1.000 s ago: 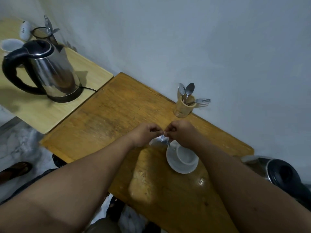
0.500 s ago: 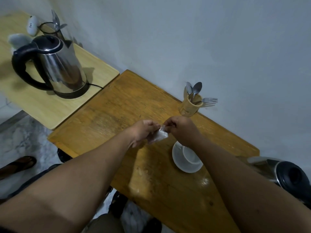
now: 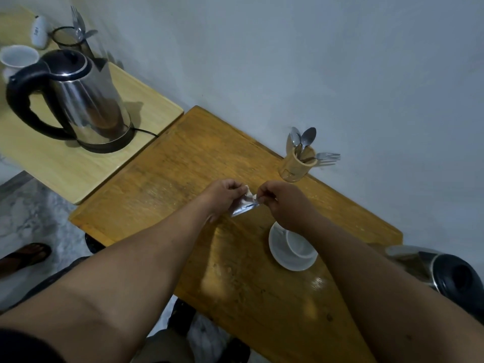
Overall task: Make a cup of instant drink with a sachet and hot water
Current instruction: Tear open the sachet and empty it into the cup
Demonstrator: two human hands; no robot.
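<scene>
Both hands are up over the middle of the worn orange-brown wooden table [image 3: 167, 179], pinching a small crumpled silver foil sachet [image 3: 243, 205] between them — the left hand [image 3: 222, 195] grips its left end, the right hand [image 3: 282, 203] nips its upper right corner with fingertips closed. The sachet hangs clear of the wood. Just under the right wrist a white ceramic cup [image 3: 300, 244] sits on its white round saucer [image 3: 280, 252], toward the table's right end. A steel kettle with black handle [image 3: 76, 100] stands on the paler side table [image 3: 65, 174], at the left. A tan cutlery holder [image 3: 296, 163] with spoons sits at the far edge by the wall.
</scene>
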